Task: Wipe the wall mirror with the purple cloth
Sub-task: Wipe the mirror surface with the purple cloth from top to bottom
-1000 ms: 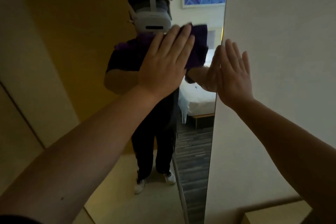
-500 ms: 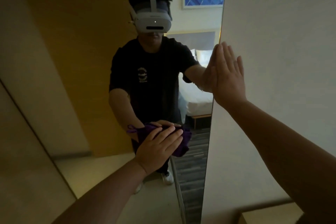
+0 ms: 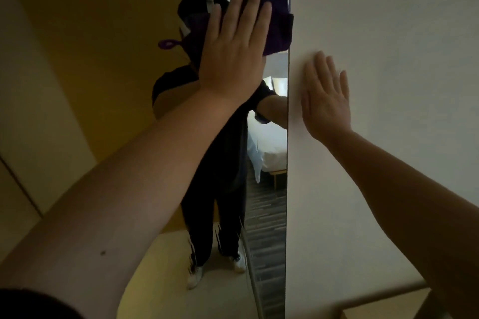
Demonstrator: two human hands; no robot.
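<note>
The tall wall mirror [image 3: 103, 85] fills the left and middle of the view, its right edge running down at mid-frame. My left hand [image 3: 233, 49] lies flat with fingers spread and presses the purple cloth [image 3: 278, 21] against the upper glass, close to the mirror's right edge. The cloth pokes out past my fingertips and its loop shows to the left. My right hand [image 3: 325, 98] rests flat and open on the white wall just right of the mirror edge, holding nothing.
The white wall [image 3: 388, 33] takes the right half. A light wooden surface [image 3: 375, 311] sits at the bottom right corner. The mirror reflects a person in dark clothes, a bed and a dark striped floor.
My left hand swept the cloth from low on the glass up to the upper right part of the mirror. My right hand shifted off the mirror edge onto the wall.
</note>
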